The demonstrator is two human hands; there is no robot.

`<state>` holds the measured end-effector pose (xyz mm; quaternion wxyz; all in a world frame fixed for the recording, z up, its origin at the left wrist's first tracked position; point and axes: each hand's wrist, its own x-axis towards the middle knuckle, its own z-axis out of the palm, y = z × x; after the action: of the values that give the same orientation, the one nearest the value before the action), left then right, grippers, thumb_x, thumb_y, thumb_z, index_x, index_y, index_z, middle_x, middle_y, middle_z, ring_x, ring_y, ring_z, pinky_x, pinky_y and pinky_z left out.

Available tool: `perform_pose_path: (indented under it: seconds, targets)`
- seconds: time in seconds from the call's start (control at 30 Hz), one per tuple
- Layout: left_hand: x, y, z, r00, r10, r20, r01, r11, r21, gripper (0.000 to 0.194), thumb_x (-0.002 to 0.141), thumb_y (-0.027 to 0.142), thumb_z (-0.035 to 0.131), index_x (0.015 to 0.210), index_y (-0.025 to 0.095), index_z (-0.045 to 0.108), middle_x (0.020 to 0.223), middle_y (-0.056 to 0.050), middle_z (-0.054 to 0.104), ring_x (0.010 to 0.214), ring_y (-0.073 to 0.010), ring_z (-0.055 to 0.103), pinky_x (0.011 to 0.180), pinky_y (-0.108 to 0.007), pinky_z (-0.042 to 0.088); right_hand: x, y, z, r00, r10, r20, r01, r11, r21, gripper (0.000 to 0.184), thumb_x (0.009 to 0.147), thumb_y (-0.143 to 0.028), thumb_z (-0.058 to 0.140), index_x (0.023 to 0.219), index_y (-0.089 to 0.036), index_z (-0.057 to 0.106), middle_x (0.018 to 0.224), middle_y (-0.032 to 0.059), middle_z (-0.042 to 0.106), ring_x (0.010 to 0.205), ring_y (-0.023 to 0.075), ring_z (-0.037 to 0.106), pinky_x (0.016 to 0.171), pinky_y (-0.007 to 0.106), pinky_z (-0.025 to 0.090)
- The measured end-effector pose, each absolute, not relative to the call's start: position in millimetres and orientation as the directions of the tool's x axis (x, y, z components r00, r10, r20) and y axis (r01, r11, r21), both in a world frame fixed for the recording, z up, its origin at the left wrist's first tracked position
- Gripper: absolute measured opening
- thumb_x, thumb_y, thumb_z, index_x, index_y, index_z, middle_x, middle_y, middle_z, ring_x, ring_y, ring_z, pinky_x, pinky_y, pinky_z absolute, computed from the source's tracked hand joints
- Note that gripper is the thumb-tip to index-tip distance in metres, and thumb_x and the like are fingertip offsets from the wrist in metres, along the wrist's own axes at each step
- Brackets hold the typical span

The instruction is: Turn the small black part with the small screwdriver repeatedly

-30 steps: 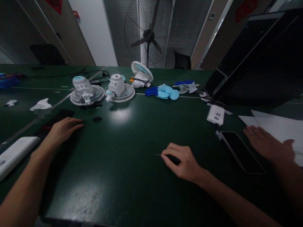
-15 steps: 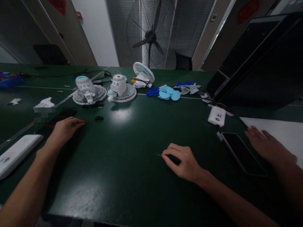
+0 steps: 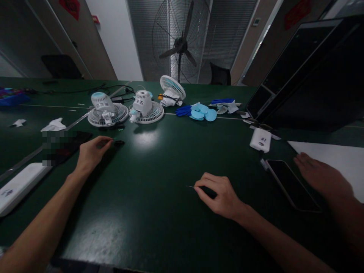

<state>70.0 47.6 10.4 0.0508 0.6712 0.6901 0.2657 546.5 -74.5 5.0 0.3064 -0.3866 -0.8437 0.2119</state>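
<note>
My left hand (image 3: 92, 151) is over the left part of the green table, thumb and fingers pinched together. A tiny dark thing, too small to name, shows at its fingertips. Just beyond them lies a small black piece (image 3: 119, 143). Near the middle, my right hand (image 3: 218, 193) rests low over the tabletop, closed in a pinch. From its fingertips a thin needle-like piece (image 3: 190, 186) sticks out to the left.
Three white fans (image 3: 143, 108) stand or lie at the back, beside light blue fan blades (image 3: 203, 112) and blue gloves (image 3: 183, 110). A phone (image 3: 292, 185) and a white box (image 3: 261, 140) lie right, near another person's hand (image 3: 324, 176). A white power bank-like block (image 3: 21, 185) sits left.
My left hand has moved right and slightly away from me, its fingertips now close to the small black piece. My right hand stays where it was, still pinching the needle-like piece.
</note>
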Motion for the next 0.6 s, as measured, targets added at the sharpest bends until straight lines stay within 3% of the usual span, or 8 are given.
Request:
perform_pose_path:
  seconds: [0.3,0.6]
  targets:
    - [72,51,7,0.117,0.928,0.354,0.902,-0.248,0.353,0.042,0.098,0.044,0.054,0.123,0.012,0.069,0.124,-0.008,0.068,0.106,-0.0218,0.065,0.096,-0.03,0.047,547,-75,4,-0.514,0.789,0.336,0.518,0.598,-0.612,0.014,0.1,-0.021,0.058,0.101,-0.018,0.072,0.09,0.0037,0.068,0.073,0.0136,0.063,0.064,0.027,0.049]
    - [66,60,-5,0.149,0.936,0.319,0.89,-0.268,0.37,0.042,0.1,0.047,0.052,0.123,0.015,0.068,0.123,-0.005,0.066,0.1,-0.0195,0.064,0.09,-0.028,0.047,548,-75,2,-0.511,0.793,0.331,0.542,0.596,-0.592,0.014,0.099,-0.021,0.059,0.1,-0.018,0.072,0.089,0.0034,0.068,0.073,0.014,0.062,0.065,0.028,0.048]
